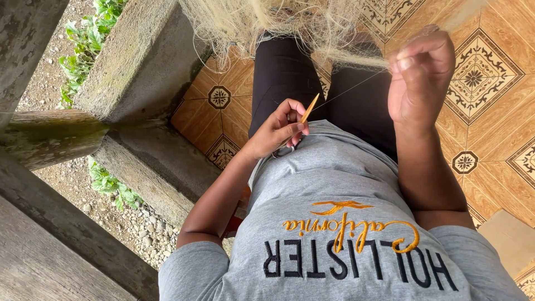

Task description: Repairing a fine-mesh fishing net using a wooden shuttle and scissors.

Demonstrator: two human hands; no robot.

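Left hand (276, 129), close against the grey shirt, has its grip pinched shut on a thin yellow stick (310, 108) that points up and away from the body. Right hand (421, 78) is raised higher, its grip closed with fingertips together on a fine thread (356, 85). The thread runs taut from the stick's tip up to those fingers. By the look of it, the step in hand is working a single strand between stick and fingers, which calls for steady tension and both pinches holding. Past the hands a loose bundle of pale fibre (290, 22) hangs over the black-trousered knees, its stray hairs crowding the thread. Beyond lie the patterned tile floor (490, 111), a concrete ledge (139, 67) and green plants (83, 39).
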